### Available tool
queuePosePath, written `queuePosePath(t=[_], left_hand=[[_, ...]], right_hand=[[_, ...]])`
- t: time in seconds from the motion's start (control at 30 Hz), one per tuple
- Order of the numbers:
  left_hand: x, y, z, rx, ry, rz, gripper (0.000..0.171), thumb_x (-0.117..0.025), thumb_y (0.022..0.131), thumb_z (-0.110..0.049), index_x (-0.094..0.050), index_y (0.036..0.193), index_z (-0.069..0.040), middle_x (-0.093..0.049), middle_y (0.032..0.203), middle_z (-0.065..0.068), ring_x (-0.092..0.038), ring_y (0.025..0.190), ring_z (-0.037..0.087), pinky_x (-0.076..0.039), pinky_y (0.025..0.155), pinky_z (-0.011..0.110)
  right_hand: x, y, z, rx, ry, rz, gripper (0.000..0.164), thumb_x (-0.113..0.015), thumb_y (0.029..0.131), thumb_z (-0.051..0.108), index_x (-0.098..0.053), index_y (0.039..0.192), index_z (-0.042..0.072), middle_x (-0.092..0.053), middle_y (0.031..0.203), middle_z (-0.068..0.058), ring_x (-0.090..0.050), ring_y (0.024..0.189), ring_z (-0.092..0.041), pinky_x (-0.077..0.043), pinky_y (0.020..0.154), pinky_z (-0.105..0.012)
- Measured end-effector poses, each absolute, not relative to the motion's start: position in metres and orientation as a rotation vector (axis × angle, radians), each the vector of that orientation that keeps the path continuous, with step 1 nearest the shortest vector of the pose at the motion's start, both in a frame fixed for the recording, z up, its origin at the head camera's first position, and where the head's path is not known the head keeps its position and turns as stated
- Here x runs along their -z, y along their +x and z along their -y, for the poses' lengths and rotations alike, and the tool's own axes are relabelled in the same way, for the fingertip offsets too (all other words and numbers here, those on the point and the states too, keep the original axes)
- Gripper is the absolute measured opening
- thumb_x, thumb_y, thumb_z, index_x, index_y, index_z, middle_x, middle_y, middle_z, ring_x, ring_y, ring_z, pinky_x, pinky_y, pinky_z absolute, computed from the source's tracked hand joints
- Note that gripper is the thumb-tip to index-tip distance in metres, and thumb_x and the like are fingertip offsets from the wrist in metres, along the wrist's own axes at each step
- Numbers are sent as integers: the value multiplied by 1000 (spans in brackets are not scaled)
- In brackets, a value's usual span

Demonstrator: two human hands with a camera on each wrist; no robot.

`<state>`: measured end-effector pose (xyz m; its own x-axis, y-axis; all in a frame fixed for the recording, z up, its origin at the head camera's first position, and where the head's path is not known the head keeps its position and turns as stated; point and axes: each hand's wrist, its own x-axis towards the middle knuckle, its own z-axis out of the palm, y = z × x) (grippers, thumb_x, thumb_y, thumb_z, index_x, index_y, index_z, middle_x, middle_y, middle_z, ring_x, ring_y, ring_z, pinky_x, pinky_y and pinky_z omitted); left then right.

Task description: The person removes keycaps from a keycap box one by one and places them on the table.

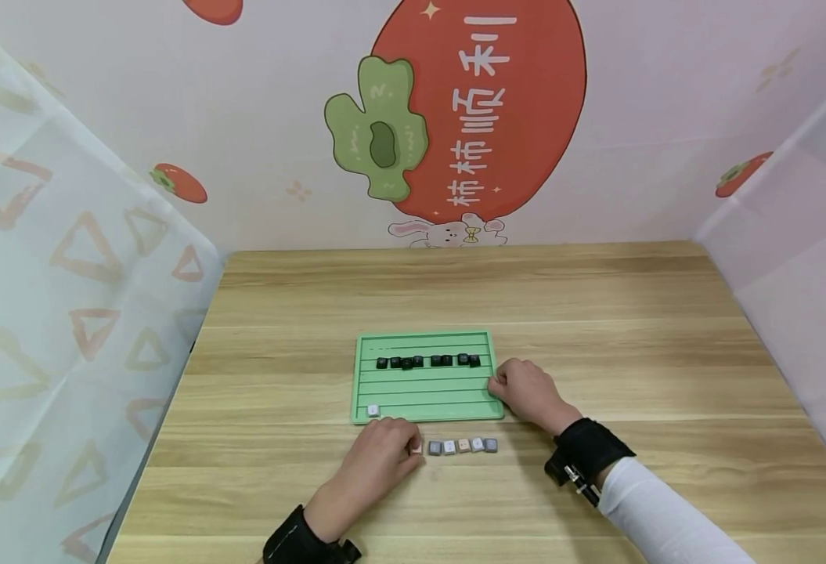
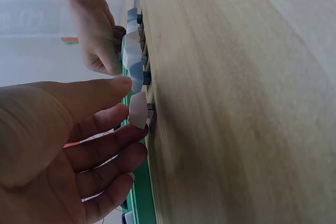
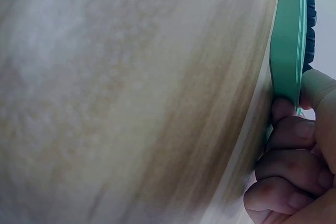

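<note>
A green ridged board [image 1: 427,395] lies on the table, with several black keycaps [image 1: 436,361] in a row across it and one white keycap [image 1: 373,410] at its lower left corner. My right hand [image 1: 528,394] grips the board's right edge, thumb over the top and curled fingers [image 3: 294,132] at the side. Below the board, my left hand [image 1: 380,454] has thumb and fingers around a pale pinkish keycap [image 2: 138,109], the leftmost of a row. Its fingertips [image 2: 137,132] are right at that keycap, which stands on the table, stem down.
Right of the left hand, several grey, white and pinkish keycaps [image 1: 463,446] continue the row close to the board's front edge. The wooden table [image 1: 596,313] meets a printed backdrop [image 1: 279,117] at the back, with cloth panels on both sides.
</note>
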<state>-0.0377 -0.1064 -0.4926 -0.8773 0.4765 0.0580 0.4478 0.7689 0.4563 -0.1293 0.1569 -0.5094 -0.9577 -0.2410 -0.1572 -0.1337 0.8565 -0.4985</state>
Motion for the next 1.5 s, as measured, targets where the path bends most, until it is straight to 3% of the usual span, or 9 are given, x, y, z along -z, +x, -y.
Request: queuePosePath(t=[0.47,0.73,1.5], left_hand=[[488,-40,111,-733,742,-2936,18,-72,77,-31,-68,86,-16,-65,80,-7,-56,75,6,-47,76,34],[486,-42,115,-746,684,-2999,22,-71,79,-31,-70,94,-14,-68,92,-3,-62,89,14,-47,81,37],[482,-53,135,-770,609,-3124,24,-74,76,-27,-69,95,-13,-69,94,-1,-62,90,17,-47,77,35]], right_hand=[[507,-128,-157,741,-286,-2815,38,-55,83,23,-37,51,15,-26,50,6,-30,47,-11,-23,46,-27],[506,-128,-157,745,-291,-2819,37,-55,83,23,-37,51,15,-27,50,7,-31,46,-11,-23,46,-27],[503,-128,-156,754,-293,-2811,38,-56,82,22,-36,50,15,-26,49,7,-29,46,-11,-23,46,-27]])
